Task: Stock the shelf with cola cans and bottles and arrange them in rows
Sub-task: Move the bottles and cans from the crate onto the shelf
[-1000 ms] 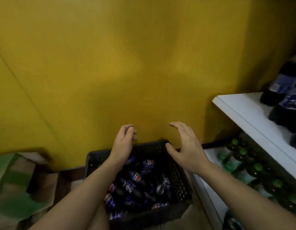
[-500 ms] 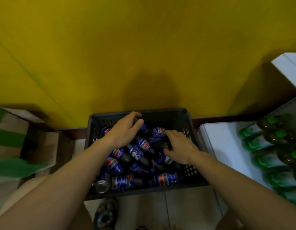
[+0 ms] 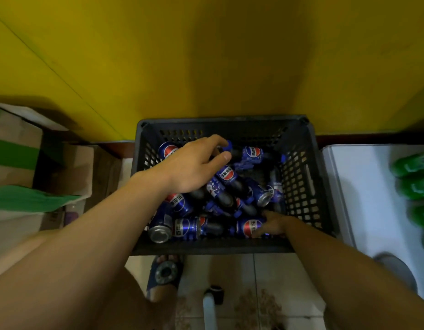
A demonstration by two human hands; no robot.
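Observation:
A black plastic crate (image 3: pixel 299 182) stands on the floor against the yellow wall, filled with several blue cola cans (image 3: pixel 160 231) and dark cola bottles (image 3: pixel 227 177) lying jumbled. My left hand (image 3: pixel 194 165) reaches over the back of the pile. Its thumb and forefinger pinch the blue-capped neck of a lying cola bottle (image 3: pixel 252 152). My right hand (image 3: pixel 274 225) is low in the crate's near right corner, fingers curled on a blue cola container (image 3: pixel 249 227). Whether that is a can or a bottle I cannot tell.
A white shelf board (image 3: pixel 353 186) runs along the right, with green bottles (image 3: pixel 413 167) lying at its far side. Cardboard boxes (image 3: pixel 16 148) with green bands stand to the left. My sandalled foot (image 3: pixel 165 272) is on the tiled floor just before the crate.
The view tipped down onto the crate. My right hand dropped from the pile's middle to the near right corner and took hold of a container. My left hand stretched toward the back bottle.

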